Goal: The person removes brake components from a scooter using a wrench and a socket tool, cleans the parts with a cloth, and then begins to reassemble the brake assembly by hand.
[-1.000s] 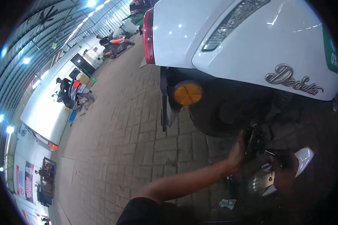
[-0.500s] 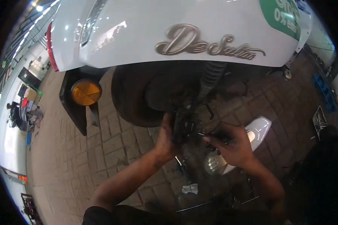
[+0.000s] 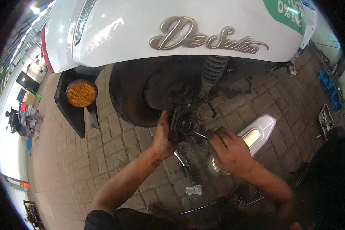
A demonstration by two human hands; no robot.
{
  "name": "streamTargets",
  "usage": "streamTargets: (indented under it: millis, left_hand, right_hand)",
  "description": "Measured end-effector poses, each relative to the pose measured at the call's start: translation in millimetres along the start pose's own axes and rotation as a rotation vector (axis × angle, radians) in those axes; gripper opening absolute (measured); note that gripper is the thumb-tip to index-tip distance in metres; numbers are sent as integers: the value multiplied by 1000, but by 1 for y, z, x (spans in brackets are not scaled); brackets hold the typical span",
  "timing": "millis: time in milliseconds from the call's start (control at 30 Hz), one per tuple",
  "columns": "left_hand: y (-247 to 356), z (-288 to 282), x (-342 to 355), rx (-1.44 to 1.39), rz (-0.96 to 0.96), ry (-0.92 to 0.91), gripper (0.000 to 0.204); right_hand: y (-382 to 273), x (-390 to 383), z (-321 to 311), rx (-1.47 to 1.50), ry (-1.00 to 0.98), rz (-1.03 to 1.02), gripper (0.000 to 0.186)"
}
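Note:
Beside the rear wheel (image 3: 132, 96) of a white scooter, my left hand (image 3: 161, 140) is wrapped round the left side of a dark, greasy, blocky metal part (image 3: 182, 122). Its fingers are partly hidden behind it. My right hand (image 3: 234, 153) is closed on a thin tool with a bright metal shaft (image 3: 200, 135). The shaft points left, its tip at the lower right of the dark part; whether it touches cannot be made out. The tool's handle is hidden in the fist. Above both hands, the ribbed shock absorber (image 3: 214, 73) runs down under the white body panel (image 3: 122, 34).
A white and silver cover (image 3: 262, 128) lies on the brick floor behind my right hand. A dark-handled tool (image 3: 182, 163) and a crumpled pale wrapper (image 3: 194, 189) lie nearer me. An orange reflector (image 3: 81, 93) hangs at left; a blue tray (image 3: 331, 90) lies far right.
The view has shifted slightly, so the scooter sits a little higher and further left. My right hand has turned more knuckles-up around the tool; my left hand keeps its hold.

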State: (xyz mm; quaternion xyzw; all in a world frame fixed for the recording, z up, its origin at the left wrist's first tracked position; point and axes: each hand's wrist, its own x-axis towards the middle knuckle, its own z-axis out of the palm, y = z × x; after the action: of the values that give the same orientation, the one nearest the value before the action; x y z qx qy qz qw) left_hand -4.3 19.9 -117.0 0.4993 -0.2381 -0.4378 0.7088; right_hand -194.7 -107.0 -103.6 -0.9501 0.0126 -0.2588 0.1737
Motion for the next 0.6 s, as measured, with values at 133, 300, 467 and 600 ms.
streamTargets:
  millis: [133,300,467,600]
  left_hand:
    - [-5,8,5,-162,-129,125,64]
    - [-10,4,6,-46,-46,27,56]
    - [-15,-1,-1,123,165,-68,58]
    - [-19,18,0,-172,-58,103,55]
  right_hand:
    - [0,2,7,137,-101,198,43]
    - [-3,12,-3,461,-99,364,34]
    - [-3,13,-6,444,-102,431,35]
    - [-4,6,2,248,108,326,53]
